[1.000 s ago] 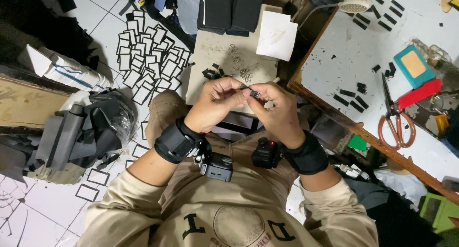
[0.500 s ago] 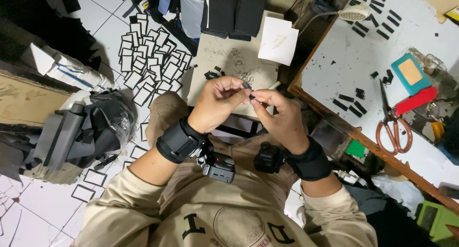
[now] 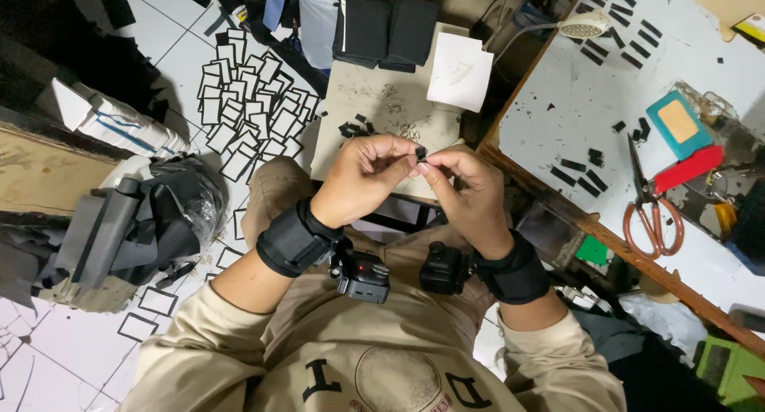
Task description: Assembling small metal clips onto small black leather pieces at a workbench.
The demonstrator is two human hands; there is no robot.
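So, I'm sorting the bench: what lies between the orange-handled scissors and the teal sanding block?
In the head view, a flat red strip lies between the orange-handled scissors and the teal sanding block.

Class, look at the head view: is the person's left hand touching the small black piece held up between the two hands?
Touching. The head view shows the left hand pinching the small black piece with its fingertips, no gap visible; the right hand meets it too.

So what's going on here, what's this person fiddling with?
A seated person pinches a small black piece between the fingertips of the left hand and right hand, held up over a small worktop strewn with metal rings and more black bits. Black frame-shaped cutouts cover the tiled floor; orange-handled scissors lie on the white table at their right.
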